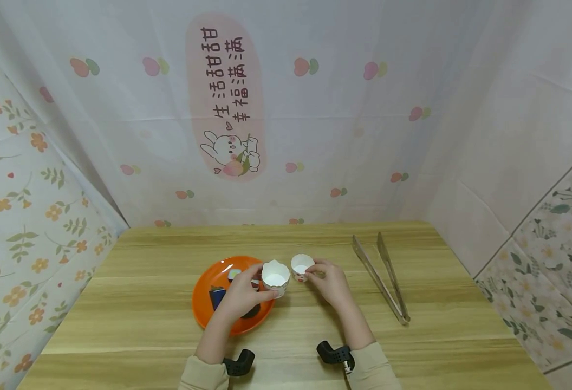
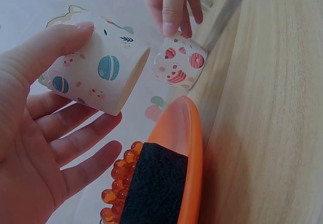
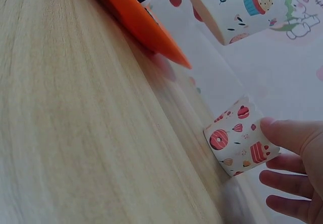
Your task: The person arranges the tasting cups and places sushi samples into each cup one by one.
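Your left hand (image 1: 242,295) grips the larger cup (image 1: 275,279) (mouth up), just left of the smaller cup (image 1: 301,267) your right hand (image 1: 331,280) pinches.

Passage, left: open worktop (image 1: 130,303) beside the orange plate (image 1: 199,303). Passage, right: strip between right forearm (image 1: 356,325) and metal tongs (image 1: 377,278), arms spread. Obstructions, centre: larger paper cup (image 1: 275,279) near plate's right edge; smaller paper cup (image 1: 302,265), narrow gap between.

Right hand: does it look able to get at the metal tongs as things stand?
Probably yes, though the right hand would likely need to release the red-patterned cup first. The tongs lie to its right, with only bare tabletop visible between.
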`<state>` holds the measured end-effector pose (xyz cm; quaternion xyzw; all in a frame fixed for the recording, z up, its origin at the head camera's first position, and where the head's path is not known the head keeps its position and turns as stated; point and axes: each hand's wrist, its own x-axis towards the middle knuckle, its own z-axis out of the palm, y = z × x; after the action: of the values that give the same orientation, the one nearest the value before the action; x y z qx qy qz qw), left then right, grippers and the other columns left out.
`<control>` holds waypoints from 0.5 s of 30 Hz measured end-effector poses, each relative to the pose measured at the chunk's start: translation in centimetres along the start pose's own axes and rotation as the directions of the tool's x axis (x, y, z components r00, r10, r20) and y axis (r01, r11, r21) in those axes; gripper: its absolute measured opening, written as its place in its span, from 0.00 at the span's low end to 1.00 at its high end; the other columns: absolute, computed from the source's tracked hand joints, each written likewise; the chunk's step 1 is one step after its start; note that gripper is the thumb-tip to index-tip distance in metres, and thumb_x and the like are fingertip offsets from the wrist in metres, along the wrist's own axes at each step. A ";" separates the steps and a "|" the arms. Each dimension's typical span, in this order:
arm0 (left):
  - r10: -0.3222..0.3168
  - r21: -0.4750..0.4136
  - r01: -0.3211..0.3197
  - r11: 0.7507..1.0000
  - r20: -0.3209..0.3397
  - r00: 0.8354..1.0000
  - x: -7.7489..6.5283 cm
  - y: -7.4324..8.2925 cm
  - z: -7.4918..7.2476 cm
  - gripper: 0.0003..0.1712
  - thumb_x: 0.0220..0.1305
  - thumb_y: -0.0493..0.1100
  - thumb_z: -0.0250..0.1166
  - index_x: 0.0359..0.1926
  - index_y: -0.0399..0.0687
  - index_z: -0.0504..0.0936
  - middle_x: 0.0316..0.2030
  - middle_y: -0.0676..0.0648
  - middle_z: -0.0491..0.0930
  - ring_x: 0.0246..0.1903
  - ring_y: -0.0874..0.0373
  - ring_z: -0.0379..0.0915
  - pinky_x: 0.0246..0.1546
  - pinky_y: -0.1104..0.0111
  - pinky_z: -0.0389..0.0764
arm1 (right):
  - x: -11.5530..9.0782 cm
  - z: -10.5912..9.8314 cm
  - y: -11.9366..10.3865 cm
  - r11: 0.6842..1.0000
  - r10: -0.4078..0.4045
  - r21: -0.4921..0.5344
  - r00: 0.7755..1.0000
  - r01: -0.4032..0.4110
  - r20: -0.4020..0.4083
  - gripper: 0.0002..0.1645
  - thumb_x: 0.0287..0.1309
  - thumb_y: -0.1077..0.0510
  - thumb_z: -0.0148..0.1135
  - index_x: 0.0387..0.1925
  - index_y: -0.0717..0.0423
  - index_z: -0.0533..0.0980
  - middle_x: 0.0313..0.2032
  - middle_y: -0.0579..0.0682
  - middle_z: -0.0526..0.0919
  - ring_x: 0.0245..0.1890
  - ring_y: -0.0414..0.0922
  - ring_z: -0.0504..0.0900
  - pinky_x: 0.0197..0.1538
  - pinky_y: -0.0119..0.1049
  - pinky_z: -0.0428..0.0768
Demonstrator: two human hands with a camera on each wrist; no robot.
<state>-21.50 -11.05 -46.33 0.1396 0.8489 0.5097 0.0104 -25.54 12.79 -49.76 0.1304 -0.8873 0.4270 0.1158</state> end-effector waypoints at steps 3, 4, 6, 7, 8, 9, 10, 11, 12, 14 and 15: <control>-0.003 -0.001 0.003 1.000 0.001 1.000 0.0 0.0 0.0 0.40 0.49 0.51 0.76 0.60 0.41 0.72 0.44 0.50 0.77 0.43 0.55 0.72 0.46 0.58 0.78 | 0.0 0.0 0.0 1.000 -0.004 -0.006 1.000 0.004 0.002 0.05 0.52 0.60 0.71 0.32 0.56 0.85 0.52 0.63 0.78 0.55 0.62 0.74 0.58 0.56 0.71; -0.005 -0.002 0.005 1.000 0.000 1.000 0.0 0.0 0.0 0.40 0.49 0.51 0.76 0.60 0.41 0.72 0.45 0.50 0.77 0.43 0.55 0.73 0.46 0.58 0.78 | -0.1 -0.1 0.0 1.000 -0.009 -0.010 1.000 0.009 0.001 0.05 0.51 0.60 0.71 0.33 0.56 0.85 0.52 0.63 0.78 0.55 0.62 0.74 0.58 0.56 0.71; -0.007 -0.008 0.007 1.000 -0.001 1.000 0.0 0.1 0.0 0.40 0.48 0.51 0.76 0.60 0.41 0.72 0.45 0.50 0.78 0.43 0.55 0.72 0.46 0.58 0.78 | -0.1 -0.1 -0.1 1.000 -0.019 -0.021 1.000 0.019 0.002 0.07 0.51 0.60 0.72 0.34 0.57 0.85 0.51 0.63 0.78 0.54 0.62 0.75 0.58 0.56 0.72; -0.007 -0.011 0.007 1.000 -0.001 1.000 0.0 0.1 0.0 0.40 0.48 0.51 0.76 0.60 0.41 0.73 0.45 0.50 0.78 0.43 0.55 0.72 0.46 0.58 0.78 | -0.1 -0.2 -0.1 1.000 -0.021 -0.023 1.000 0.021 0.002 0.08 0.51 0.60 0.72 0.35 0.57 0.85 0.51 0.63 0.79 0.54 0.61 0.75 0.57 0.56 0.72; -0.008 -0.011 0.008 1.000 -0.002 1.000 0.0 0.1 0.0 0.40 0.48 0.51 0.77 0.60 0.42 0.73 0.45 0.50 0.78 0.43 0.55 0.72 0.46 0.59 0.77 | -0.1 -0.2 -0.1 0.999 -0.022 -0.028 1.000 0.022 0.001 0.09 0.51 0.60 0.72 0.36 0.57 0.85 0.51 0.63 0.79 0.54 0.61 0.75 0.57 0.56 0.72; -0.010 -0.010 0.010 1.000 -0.003 1.000 0.0 0.1 0.0 0.40 0.48 0.51 0.77 0.60 0.42 0.73 0.45 0.50 0.78 0.42 0.55 0.72 0.46 0.59 0.77 | -0.1 -0.2 -0.2 0.999 -0.022 -0.030 1.000 0.021 0.000 0.09 0.51 0.60 0.72 0.37 0.58 0.85 0.51 0.62 0.79 0.54 0.61 0.75 0.57 0.56 0.73; -0.012 -0.010 0.012 1.000 -0.004 1.000 -0.1 0.1 -0.1 0.40 0.48 0.51 0.77 0.60 0.42 0.73 0.44 0.50 0.78 0.42 0.55 0.72 0.46 0.59 0.77 | -0.1 -0.3 -0.2 0.999 -0.021 -0.033 1.000 0.021 -0.002 0.10 0.51 0.60 0.72 0.37 0.58 0.85 0.51 0.62 0.79 0.54 0.60 0.76 0.57 0.55 0.73; -0.013 -0.009 0.013 1.000 -0.004 1.000 0.0 0.1 -0.1 0.40 0.48 0.51 0.77 0.60 0.42 0.73 0.44 0.50 0.78 0.42 0.56 0.72 0.46 0.59 0.77 | -0.1 -0.4 -0.3 0.999 -0.021 -0.035 1.000 0.021 -0.004 0.10 0.51 0.60 0.72 0.38 0.58 0.85 0.51 0.61 0.79 0.53 0.60 0.76 0.56 0.55 0.73; -0.013 -0.006 0.013 1.000 -0.004 1.000 0.0 0.1 -0.1 0.40 0.48 0.52 0.77 0.60 0.42 0.73 0.44 0.51 0.78 0.42 0.56 0.72 0.45 0.60 0.77 | 0.0 -0.4 -0.4 0.999 -0.019 -0.035 1.000 0.019 -0.006 0.10 0.51 0.60 0.72 0.38 0.57 0.85 0.51 0.61 0.79 0.53 0.60 0.76 0.56 0.55 0.74; -0.016 -0.004 0.016 1.000 -0.004 1.000 0.0 0.1 -0.1 0.40 0.48 0.51 0.77 0.60 0.43 0.73 0.44 0.51 0.78 0.42 0.56 0.72 0.45 0.60 0.77 | 0.0 -0.6 -0.5 0.999 -0.022 -0.043 1.000 0.022 -0.011 0.11 0.51 0.60 0.72 0.38 0.57 0.85 0.51 0.60 0.80 0.53 0.59 0.76 0.55 0.55 0.74; -0.017 -0.005 0.017 1.000 -0.004 1.000 0.0 0.1 -0.1 0.40 0.48 0.51 0.77 0.60 0.43 0.73 0.44 0.50 0.78 0.42 0.55 0.72 0.45 0.60 0.77 | 0.0 -0.7 -0.5 0.999 -0.026 -0.047 1.000 0.025 -0.012 0.11 0.51 0.60 0.72 0.38 0.57 0.85 0.51 0.60 0.80 0.53 0.59 0.76 0.55 0.54 0.75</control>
<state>-21.47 -11.11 -46.20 0.1314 0.8489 0.5118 0.0134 -25.29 12.99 -48.98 0.1364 -0.8946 0.4053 0.1297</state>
